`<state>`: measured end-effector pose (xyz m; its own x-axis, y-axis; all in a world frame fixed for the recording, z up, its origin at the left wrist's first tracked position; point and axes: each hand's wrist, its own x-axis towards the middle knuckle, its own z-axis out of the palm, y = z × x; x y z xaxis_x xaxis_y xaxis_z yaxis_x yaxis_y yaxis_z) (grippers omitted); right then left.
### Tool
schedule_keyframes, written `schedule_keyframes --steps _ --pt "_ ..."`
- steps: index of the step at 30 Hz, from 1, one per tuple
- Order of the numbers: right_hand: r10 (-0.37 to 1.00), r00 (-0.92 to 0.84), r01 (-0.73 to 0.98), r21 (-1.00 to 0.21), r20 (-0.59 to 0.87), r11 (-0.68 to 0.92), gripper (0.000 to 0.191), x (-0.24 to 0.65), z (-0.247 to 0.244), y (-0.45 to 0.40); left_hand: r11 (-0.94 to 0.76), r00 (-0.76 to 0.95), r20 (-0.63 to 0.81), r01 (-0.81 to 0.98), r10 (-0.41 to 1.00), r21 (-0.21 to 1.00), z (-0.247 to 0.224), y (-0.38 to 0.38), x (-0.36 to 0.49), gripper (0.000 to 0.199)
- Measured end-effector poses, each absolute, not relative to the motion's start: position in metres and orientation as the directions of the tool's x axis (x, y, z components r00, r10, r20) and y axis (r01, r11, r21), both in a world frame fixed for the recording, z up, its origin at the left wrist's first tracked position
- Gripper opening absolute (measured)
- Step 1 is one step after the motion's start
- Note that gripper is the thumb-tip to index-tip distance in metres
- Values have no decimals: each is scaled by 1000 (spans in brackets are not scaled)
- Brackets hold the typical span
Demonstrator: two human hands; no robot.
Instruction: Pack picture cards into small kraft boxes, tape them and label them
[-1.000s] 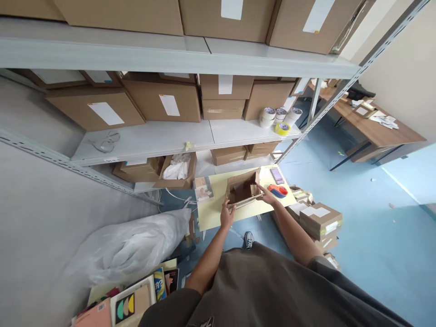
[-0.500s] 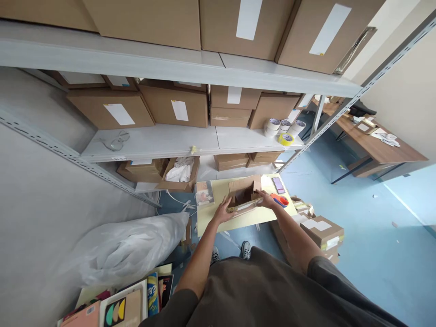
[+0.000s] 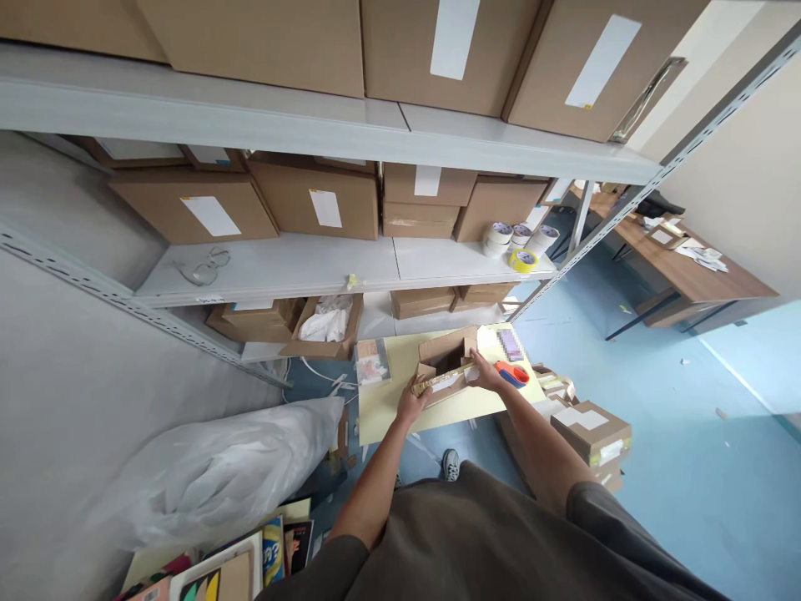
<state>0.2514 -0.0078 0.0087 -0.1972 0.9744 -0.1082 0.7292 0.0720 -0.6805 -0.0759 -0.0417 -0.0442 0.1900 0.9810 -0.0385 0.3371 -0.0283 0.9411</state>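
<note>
An open cardboard box (image 3: 443, 344) rests on the pale yellow tabletop (image 3: 388, 421), its dark inside showing. My left hand (image 3: 412, 399) grips the box's near left corner, by a taped flap edge. At the near right side, my right hand (image 3: 484, 372) has its fingers closed on the box's edge. The near flap stands partly raised between both hands. Right of the box lies a red and blue tape dispenser (image 3: 511, 374), with a purple item (image 3: 510, 344) behind it. A clear bag (image 3: 372, 362) sits at the table's left end.
Metal shelves (image 3: 281, 267) hold cartons, tape rolls (image 3: 499, 235) and glasses (image 3: 206, 267). An open carton (image 3: 325, 325) stands left behind the table. A large plastic bag (image 3: 231, 467) lies at left. Stacked cartons (image 3: 591, 426) stand at right, near a wooden desk (image 3: 694, 259).
The near flap of the box has tilted up, showing its taped edge. My left hand has turned and moved slightly down. The camera view has shifted a little.
</note>
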Motion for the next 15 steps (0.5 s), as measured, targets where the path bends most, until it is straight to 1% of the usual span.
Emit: schedule_keyframes --steps 1,3,5,6,9,12,15 --pt "977 -175 722 -690 -119 45 103 250 8 -7 -19 166 -40 339 985 941 -44 -42 -75 54" --pt "983 -120 704 -710 -138 -13 104 247 7 -6 16 77 -46 352 996 936 -45 -45 -73 72" --pt "985 -76 673 -737 -154 -63 100 245 7 -6 63 -15 -62 367 998 928 -44 -47 -72 92" --pt "986 -57 659 -748 -156 -80 97 245 7 -6 83 -41 -73 374 996 924 -43 -49 -71 97" --pt "993 15 656 -748 -118 -99 91 244 0 -9 94 -33 -89 397 996 913 -40 -50 -68 99" --pt "994 82 683 -723 -67 -105 87 240 -15 -17 59 -10 -61 442 998 895 -38 -47 -67 101" --pt "995 88 702 -706 -51 -99 81 235 -30 -28 15 20 -29 486 999 874 -35 -40 -68 107"
